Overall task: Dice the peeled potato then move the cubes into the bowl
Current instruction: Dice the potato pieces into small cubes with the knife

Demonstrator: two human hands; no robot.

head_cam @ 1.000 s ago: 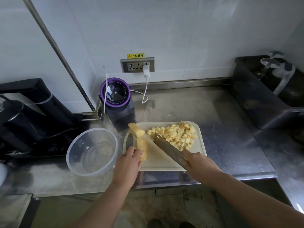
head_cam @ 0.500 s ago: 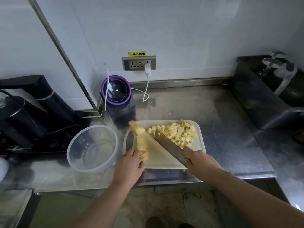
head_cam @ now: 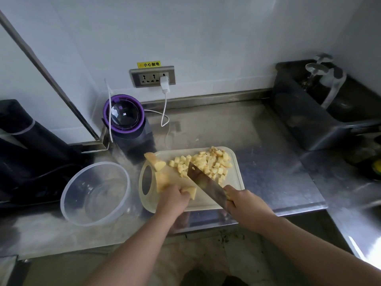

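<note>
Clear plastic bowl — no cubes

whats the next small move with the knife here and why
Probably bring the knife down through the potato slab pinned by the left hand: its blade hangs just beside the fingers, uncut pieces remain, and the bowl is empty.

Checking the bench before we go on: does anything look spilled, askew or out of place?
The cutting board juts over the counter's front edge. Otherwise nothing stands out: potato cubes all lie on the board, and the bowl sits upright.
</note>
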